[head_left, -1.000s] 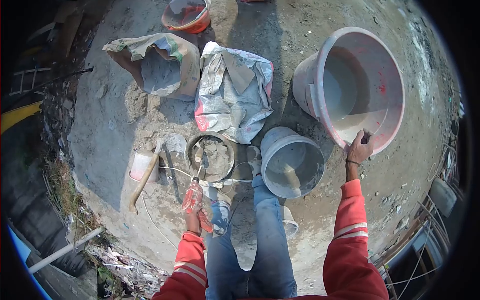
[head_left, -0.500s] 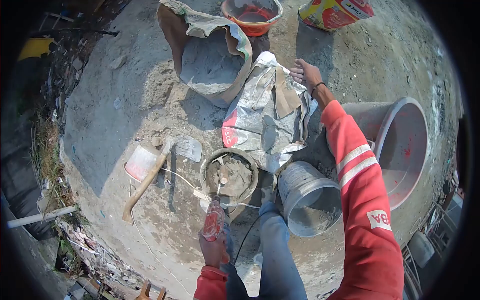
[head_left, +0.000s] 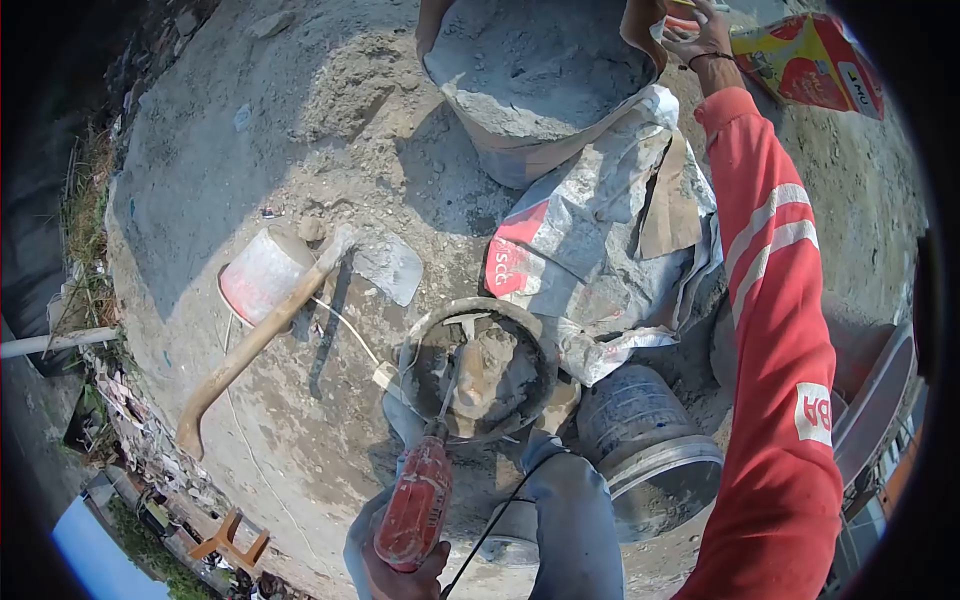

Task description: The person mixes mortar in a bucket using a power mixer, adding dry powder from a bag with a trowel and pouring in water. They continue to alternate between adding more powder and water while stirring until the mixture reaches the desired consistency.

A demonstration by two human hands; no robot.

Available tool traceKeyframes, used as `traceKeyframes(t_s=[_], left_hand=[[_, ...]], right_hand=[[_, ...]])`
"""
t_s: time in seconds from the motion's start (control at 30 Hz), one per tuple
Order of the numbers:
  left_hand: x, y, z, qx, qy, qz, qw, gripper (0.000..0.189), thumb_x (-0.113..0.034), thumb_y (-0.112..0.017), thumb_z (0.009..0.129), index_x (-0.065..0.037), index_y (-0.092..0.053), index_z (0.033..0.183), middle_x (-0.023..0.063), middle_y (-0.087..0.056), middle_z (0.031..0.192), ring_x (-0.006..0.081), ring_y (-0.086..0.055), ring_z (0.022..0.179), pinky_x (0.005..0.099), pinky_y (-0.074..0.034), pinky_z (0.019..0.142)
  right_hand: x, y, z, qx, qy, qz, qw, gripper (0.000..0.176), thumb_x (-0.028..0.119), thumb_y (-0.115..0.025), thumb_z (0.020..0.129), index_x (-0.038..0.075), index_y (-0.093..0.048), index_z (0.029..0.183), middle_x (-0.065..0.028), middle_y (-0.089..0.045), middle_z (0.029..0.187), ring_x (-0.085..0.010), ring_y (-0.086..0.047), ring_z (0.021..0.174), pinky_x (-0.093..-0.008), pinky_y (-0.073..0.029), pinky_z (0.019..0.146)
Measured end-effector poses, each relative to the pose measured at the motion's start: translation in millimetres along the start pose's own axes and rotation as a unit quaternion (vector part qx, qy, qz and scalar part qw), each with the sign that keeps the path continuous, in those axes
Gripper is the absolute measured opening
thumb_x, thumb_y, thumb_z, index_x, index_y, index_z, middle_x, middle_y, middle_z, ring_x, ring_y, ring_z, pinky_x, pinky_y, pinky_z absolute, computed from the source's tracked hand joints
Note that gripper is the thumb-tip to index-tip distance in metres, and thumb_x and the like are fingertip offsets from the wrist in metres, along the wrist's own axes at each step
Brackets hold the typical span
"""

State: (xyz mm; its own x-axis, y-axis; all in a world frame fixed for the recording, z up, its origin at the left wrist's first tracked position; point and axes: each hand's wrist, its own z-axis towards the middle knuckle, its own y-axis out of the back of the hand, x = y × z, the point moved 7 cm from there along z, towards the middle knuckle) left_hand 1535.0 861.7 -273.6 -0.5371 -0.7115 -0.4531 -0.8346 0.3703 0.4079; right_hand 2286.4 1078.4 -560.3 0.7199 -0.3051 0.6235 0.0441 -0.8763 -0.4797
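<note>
Red-cased, the drill (head_left: 413, 510) looks fairly heavy and rigid, best held at the rear, where the left hand (head_left: 405, 578) is wrapped; its bit (head_left: 449, 402) reaches into the bucket (head_left: 541, 350). The right hand (head_left: 705, 38), fingers spread, nothing visibly gripped, is beside the sack (head_left: 520, 155).

Relative to one mortar bucket (head_left: 546, 372), I count: two brown-handled tools (head_left: 262, 345), one inside, one left; one pail (head_left: 260, 270), left; one bucket (head_left: 632, 412) and one tub (head_left: 882, 398), right; three sacks (head_left: 590, 240), beyond; one drill (head_left: 415, 505) and one pale container (head_left: 512, 525), nearer me.
</note>
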Motion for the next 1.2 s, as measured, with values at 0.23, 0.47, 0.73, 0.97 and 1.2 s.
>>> traceKeyframes(t_s=[0.23,0.47,0.73,0.97,1.2], left_hand=[[-31,-7,-2,-0.013,-0.021,0.080,0.997,0.040,-0.008,-0.074,0.081,0.000,-0.060,0.117,0.0045,-0.066,0.078,0.0128,-0.060,0.059,0.0278,-0.049,0.051],[-34,-8,-11,-0.001,0.029,0.011,1.000,0.043,-0.008,-0.082,0.072,0.001,-0.062,0.109,0.0076,-0.066,0.083,0.0127,-0.059,0.060,0.0291,-0.046,0.051],[5,2,4,0.075,-0.015,0.083,0.994,0.058,-0.019,-0.085,0.076,0.001,-0.058,0.124,0.0154,-0.070,0.101,0.0247,-0.068,0.083,0.0365,-0.054,0.074],[-14,15,-4,0.025,-0.126,0.162,0.978,0.061,-0.017,-0.085,0.076,0.002,-0.057,0.127,0.0147,-0.069,0.110,0.0218,-0.069,0.081,0.0349,-0.056,0.071],[-41,58,9,0.018,-0.139,0.186,0.972,0.077,-0.028,-0.086,0.074,0.007,-0.053,0.134,0.0281,-0.067,0.121,0.0433,-0.066,0.111,0.0460,-0.051,0.097]], right_hand=[[48,-27,-77,0.167,0.038,0.009,0.985,0.065,0.030,-0.079,0.084,-0.001,-0.047,0.131,-0.0185,-0.059,0.120,-0.0313,-0.063,0.110,-0.0441,-0.053,0.100],[171,-68,-220,0.306,0.109,-0.030,0.945,0.051,0.028,-0.077,0.087,-0.001,-0.053,0.122,-0.0155,-0.063,0.112,-0.0282,-0.066,0.104,-0.0422,-0.054,0.099],[208,-2,-413,0.135,0.038,-0.186,0.973,0.017,0.019,-0.065,0.099,0.003,-0.062,0.103,-0.0009,-0.061,0.083,-0.0143,-0.063,0.079,-0.0343,-0.055,0.090],[99,48,-610,0.017,0.030,-0.258,0.966,0.009,0.014,-0.060,0.101,0.007,-0.056,0.098,0.0052,-0.041,0.074,-0.0074,-0.038,0.068,-0.0275,-0.035,0.067],[-26,105,-671,-0.009,-0.022,-0.272,0.962,0.007,0.018,-0.065,0.102,0.011,-0.061,0.101,0.0096,-0.039,0.071,-0.0029,-0.037,0.064,-0.0243,-0.035,0.062]])
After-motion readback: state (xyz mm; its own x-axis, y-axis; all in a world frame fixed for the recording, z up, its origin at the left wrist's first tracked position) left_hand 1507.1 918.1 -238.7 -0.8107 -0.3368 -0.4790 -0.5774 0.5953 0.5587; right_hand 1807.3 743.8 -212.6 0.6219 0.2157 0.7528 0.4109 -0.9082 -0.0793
